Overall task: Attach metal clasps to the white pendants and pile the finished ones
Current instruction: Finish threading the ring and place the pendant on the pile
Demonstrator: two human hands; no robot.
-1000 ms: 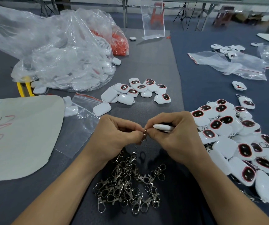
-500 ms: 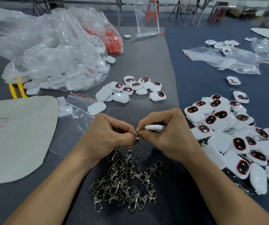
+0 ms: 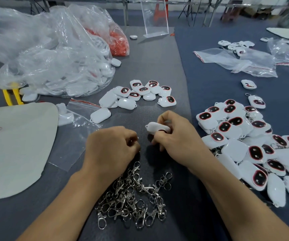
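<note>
- The clasp heap (image 3: 133, 193), a tangle of silvery swivel hooks, lies on the dark mat (image 3: 157, 58) between the person's two forearms; I place everything else from it.
- The left hand (image 3: 112, 150) sits at the heap's far left edge, knuckles up and fingers curled under. I cannot tell from here whether it pinches a clasp.
- The right hand (image 3: 175, 136) is just beyond the heap on its far right side, a little apart from the left hand. Its fingers are curled round a white pendant (image 3: 155, 127).
- That pendant sticks out leftward from the right hand's fingertips, lifted off the mat, its small loop end pointing toward the left hand. It touches neither the left hand nor the heap.
- To the right of the heap spreads the finished pile (image 3: 244, 136), white pendants with dark red-rimmed faces, some with metal showing among them. The right wrist lies near its edge.
- Farther beyond the heap, past both hands, is a smaller cluster of loose pendants (image 3: 140, 93), with one lone pendant (image 3: 100, 115) to its left.
- Far beyond and left of the heap lies a big crumpled clear bag (image 3: 53, 58) of white pieces, with a bag of red bits (image 3: 119, 44) behind it.
- Left of the heap lie a flat zip bag (image 3: 74, 122) and a pale sheet (image 3: 15, 145).
</note>
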